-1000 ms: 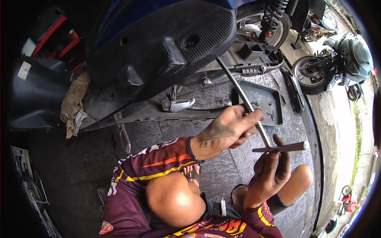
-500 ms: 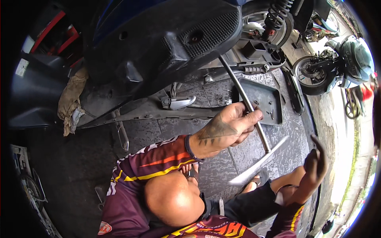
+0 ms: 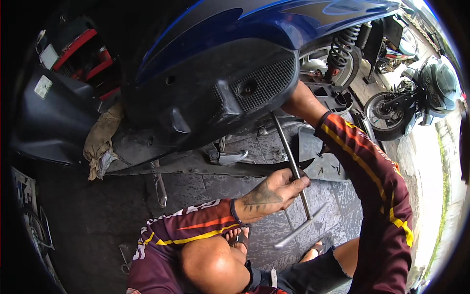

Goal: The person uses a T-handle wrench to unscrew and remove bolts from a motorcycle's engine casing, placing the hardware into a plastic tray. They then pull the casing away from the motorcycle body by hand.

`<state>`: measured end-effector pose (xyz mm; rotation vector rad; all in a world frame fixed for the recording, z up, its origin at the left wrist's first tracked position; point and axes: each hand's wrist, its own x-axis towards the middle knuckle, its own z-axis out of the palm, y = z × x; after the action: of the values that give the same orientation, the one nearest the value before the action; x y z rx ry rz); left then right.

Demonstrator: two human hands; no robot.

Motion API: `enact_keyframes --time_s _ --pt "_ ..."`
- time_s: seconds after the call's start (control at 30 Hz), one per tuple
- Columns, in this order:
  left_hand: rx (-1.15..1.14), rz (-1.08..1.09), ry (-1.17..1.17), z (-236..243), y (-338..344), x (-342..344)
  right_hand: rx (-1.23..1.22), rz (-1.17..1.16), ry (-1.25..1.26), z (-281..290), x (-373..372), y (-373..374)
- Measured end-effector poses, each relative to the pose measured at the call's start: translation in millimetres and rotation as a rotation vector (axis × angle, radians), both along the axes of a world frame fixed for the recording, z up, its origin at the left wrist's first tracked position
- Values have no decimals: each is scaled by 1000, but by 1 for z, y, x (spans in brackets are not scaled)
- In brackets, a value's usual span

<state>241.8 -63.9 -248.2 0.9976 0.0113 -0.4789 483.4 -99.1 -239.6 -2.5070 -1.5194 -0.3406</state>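
Note:
My left hand [image 3: 278,189] is closed around the shaft of a T-handle wrench [image 3: 286,143]. The wrench runs up under the edge of a scooter's black plastic footboard panel [image 3: 196,110], which hides its far tip. Its crossbar hangs at the near end, slightly blurred. My right hand [image 3: 302,102] reaches behind the panel's right end, beside the wrench. Only the back of that hand and the wrist show; its fingers are hidden. Above the panel is the scooter's blue body cover [image 3: 274,30].
Below the panel lie a grey tray [image 3: 313,142] with small screws, partly behind my right sleeve, and a folded footrest [image 3: 227,157]. A dirty cloth [image 3: 104,137] hangs at the left. A coil shock absorber [image 3: 342,46] and another motorcycle [image 3: 431,88] stand at the right.
My right hand has moved from the lower right up behind the panel's right end. My left hand keeps hold of the wrench, whose crossbar has turned. The view has shifted, showing more blue bodywork.

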Motion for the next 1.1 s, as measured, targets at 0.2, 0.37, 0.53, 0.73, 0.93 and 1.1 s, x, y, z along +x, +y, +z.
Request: enact_keyframes --time_s 0.2,0.37,0.53,0.73,0.93,1.1 --pt "-55 -34 20 -24 -3 0 152 -152 29 -16 0 11" --pt "77 -59 11 -22 5 -3 399 -127 54 -19 -20 24" --pt "67 -38 24 -24 12 -7 213 -171 146 -23 -33 31" --pt "63 -63 100 -12 8 0 597 -260 393 -32 -17 29" --pt "130 -32 104 -4 8 -6 399 -301 99 -6 -41 29" --pt "234 -17 105 -3 -6 -10 654 -330 179 -22 -36 27"
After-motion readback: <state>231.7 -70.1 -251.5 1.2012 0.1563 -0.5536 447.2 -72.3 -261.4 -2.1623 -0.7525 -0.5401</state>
